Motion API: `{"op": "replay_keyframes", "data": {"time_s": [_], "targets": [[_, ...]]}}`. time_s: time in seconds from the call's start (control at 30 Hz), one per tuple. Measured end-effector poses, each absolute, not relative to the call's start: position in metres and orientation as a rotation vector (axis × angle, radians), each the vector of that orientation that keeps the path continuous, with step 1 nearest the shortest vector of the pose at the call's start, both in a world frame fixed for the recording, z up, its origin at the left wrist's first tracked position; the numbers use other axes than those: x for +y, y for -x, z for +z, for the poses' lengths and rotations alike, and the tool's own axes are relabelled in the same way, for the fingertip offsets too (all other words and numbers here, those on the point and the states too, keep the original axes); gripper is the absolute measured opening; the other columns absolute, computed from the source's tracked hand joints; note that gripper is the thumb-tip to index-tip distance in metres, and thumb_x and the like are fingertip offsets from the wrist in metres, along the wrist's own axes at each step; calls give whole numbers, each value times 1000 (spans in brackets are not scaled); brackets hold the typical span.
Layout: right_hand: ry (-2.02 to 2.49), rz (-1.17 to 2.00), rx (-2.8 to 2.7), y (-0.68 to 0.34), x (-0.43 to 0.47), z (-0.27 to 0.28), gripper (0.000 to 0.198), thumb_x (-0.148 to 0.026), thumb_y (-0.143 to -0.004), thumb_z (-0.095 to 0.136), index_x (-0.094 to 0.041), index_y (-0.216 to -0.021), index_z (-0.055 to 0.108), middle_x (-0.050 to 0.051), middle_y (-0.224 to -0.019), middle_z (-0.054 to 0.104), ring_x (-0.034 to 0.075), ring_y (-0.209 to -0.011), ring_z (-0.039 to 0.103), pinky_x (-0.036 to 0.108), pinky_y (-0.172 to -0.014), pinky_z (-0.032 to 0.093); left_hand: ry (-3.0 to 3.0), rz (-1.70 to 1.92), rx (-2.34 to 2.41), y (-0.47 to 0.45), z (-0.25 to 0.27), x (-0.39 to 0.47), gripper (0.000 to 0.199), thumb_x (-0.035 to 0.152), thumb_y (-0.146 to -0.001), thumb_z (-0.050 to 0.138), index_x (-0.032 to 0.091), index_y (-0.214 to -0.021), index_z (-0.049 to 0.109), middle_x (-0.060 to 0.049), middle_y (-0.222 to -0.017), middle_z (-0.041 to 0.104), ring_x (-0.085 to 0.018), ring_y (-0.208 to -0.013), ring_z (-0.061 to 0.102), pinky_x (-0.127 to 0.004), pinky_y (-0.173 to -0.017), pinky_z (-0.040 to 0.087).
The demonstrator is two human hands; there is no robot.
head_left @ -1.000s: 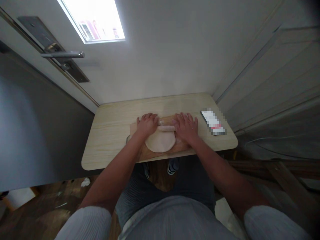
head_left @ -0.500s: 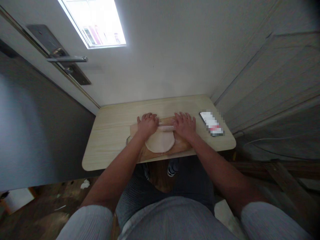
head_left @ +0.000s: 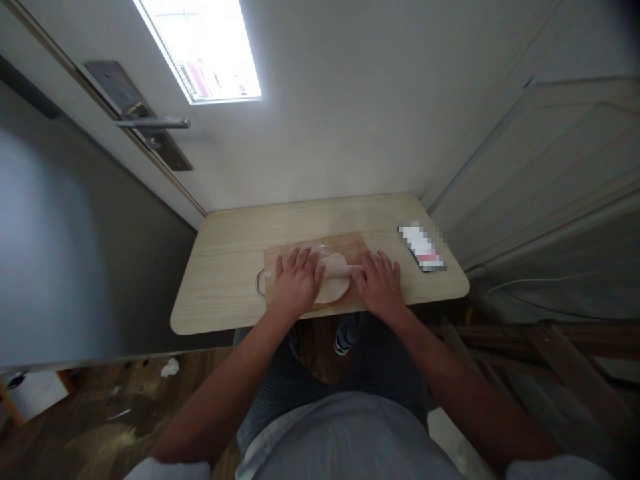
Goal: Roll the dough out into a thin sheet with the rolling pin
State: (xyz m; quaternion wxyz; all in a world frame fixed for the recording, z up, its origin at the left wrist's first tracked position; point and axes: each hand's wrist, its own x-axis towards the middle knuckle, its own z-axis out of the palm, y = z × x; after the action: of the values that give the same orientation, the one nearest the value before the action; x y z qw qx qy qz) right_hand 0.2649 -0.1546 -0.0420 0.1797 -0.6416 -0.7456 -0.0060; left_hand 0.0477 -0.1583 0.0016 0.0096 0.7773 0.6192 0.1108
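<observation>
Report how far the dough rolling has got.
Done: the dough already lies as a flat round on the wooden board. In hand: the left hand and right hand press palms down on the rolling pin across it. Left: how thin it should get cannot be told.

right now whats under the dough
The dough lies on a wooden board on the table. Both hands and the rolling pin cover its sides, hiding the board there.
</observation>
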Motion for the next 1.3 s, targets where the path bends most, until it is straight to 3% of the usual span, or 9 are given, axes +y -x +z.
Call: {"op": "replay_keyframes", "data": {"time_s": [0.23, 0.4, 0.57, 0.77, 0.93, 1.3], "targets": [[1608, 22, -2010, -270, -156, -32, 43, -49, -100, 47, -17, -118, 69, 12, -129, 67, 29, -125, 50, 45, -110, 36, -2464, 466, 1831, -40, -7, -189, 39, 48, -103, 43, 27, -130, 62, -6, -146, 60, -28, -143, 45, -60, -124, 17], [1645, 39, -1998, -259, -137, -19, 41, -49, -100, 47, -19, -116, 70, 11, -121, 69, 27, -113, 55, 39, -99, 41, -2444, 556, 1857, -32, -12, -196, 36, 47, -102, 48, 27, -127, 63, -6, -143, 62, -28, -140, 47, -60, -123, 17], [1690, -3, -2155, -243, -124, -18, 40, -46, -103, 43, -20, -117, 69, 11, -127, 68, 28, -116, 53, 41, -101, 38, -2397, 515, 1936, -28, -12, -198, 38, 50, -101, 47, 29, -129, 63, -7, -148, 58, -31, -143, 43, -63, -121, 21], [1785, -48, -2182, -232, -125, -22, 44, -43, -105, 35, -22, -130, 64, 9, -144, 59, 31, -135, 42, 53, -114, 23, -2331, 481, 2038, -31, -11, -193, 57, 53, -103, 36, 28, -154, 40, -8, -158, 46, -31, -148, 37, -62, -121, 22], [1845, -27, -2177, -227, -119, -22, 49, -43, -105, 33, -22, -144, 54, 10, -153, 51, 32, -141, 38, 57, -117, 18, -2307, 439, 2086, -29, -13, -180, 56, 51, -105, 29, 26, -153, 43, -9, -159, 45, -30, -148, 36, -63, -121, 22], [1832, 1, -2153, -218, -98, -23, 50, -41, -104, 32, -25, -148, 50, 11, -154, 49, 34, -142, 37, 63, -116, 18, -2228, 398, 2105, -23, -13, -158, 54, 50, -105, 28, 31, -152, 44, -7, -160, 43, -30, -149, 35, -63, -122, 21]]}}
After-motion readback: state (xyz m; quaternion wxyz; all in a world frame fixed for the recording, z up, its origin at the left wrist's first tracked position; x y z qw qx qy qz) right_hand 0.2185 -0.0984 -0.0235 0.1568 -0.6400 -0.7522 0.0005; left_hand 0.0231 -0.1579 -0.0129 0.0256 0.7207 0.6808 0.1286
